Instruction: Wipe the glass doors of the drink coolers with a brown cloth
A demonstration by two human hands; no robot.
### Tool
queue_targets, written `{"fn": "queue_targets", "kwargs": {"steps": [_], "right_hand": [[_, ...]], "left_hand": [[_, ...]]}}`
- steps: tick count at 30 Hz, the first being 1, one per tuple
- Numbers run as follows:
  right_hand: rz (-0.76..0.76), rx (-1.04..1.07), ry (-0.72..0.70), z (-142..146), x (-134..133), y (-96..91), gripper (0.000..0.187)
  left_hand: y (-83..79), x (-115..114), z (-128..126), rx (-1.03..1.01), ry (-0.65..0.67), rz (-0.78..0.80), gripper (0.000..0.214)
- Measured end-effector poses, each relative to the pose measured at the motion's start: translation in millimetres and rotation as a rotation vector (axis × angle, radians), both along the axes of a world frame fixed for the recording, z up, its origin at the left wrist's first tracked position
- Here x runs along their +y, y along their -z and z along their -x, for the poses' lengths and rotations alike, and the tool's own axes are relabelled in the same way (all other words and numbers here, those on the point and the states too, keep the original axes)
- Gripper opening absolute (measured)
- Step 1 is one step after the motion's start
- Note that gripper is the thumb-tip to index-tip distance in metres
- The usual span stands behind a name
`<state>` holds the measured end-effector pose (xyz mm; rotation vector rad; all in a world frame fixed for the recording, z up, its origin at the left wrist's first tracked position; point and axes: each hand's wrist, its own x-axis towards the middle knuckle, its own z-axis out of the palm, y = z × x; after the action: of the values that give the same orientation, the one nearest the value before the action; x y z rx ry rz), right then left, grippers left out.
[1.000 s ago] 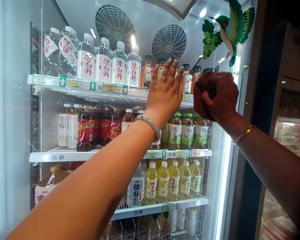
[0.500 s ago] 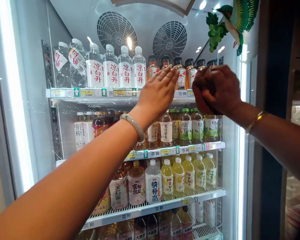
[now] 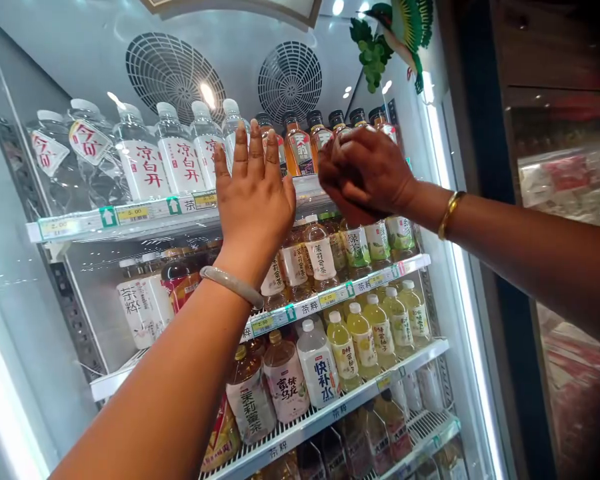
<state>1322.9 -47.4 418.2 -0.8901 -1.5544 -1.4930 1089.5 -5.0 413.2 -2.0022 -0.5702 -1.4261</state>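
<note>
My left hand (image 3: 257,200) is up in front of the drinks cooler with its fingers spread, palm toward the glass door. It holds nothing and seems to rest flat on the pane; a pale bangle (image 3: 231,285) circles its wrist. My right hand (image 3: 380,167), to the right of it, is closed around a bunched dark reddish-brown cloth (image 3: 347,200) against the glass. A gold bracelet (image 3: 450,215) is on that wrist. Behind the hands stand dark-capped amber bottles (image 3: 299,148) and clear water bottles (image 3: 141,163), partly covered by my left fingers.
Lower shelves hold tea bottles (image 3: 321,250), yellow drinks (image 3: 363,340) and a white-labelled bottle (image 3: 317,367). Price strips run along the shelf edges. A bird sticker (image 3: 405,30) and green leaves (image 3: 373,57) decorate the upper right glass. The dark door frame (image 3: 510,267) stands at the right.
The view has turned and tilted. My left hand has straightened upward, and its fingers have spread apart. My right hand still grips the cloth, now lower on the amber bottles' right side.
</note>
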Motion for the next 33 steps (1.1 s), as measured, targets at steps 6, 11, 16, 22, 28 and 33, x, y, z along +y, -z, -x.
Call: {"fn": "queue_targets", "kwargs": {"steps": [6,11,16,22,28,33], "right_hand": [[-0.182,0.364,-0.023,83,13,-38.5,0.028],[-0.090,0.152,0.001,85,10,-3.5,0.029],[-0.011,0.133,0.101,44,2,-18.7,0.027],[-0.179,0.342,0.070,120,14,-45.5,0.031],[0.000,-0.105,0.032,114,7,-4.9,0.045],[-0.129,0.128,-0.063,116,18,-43.4,0.041]], "left_hand": [[0.4,-5,2,-0.052,0.067,-0.017,0.066],[10.1,-5,10,-0.057,0.052,-0.026,0.068],[15.0,-8,15,0.011,0.042,-0.036,0.070],[0.0,-12,55,0.114,-0.014,-0.037,0.062],[11.4,2,103,0.025,-0.062,-0.074,0.063],[21.4,-7,101,-0.086,-0.093,-0.037,0.071]]}}
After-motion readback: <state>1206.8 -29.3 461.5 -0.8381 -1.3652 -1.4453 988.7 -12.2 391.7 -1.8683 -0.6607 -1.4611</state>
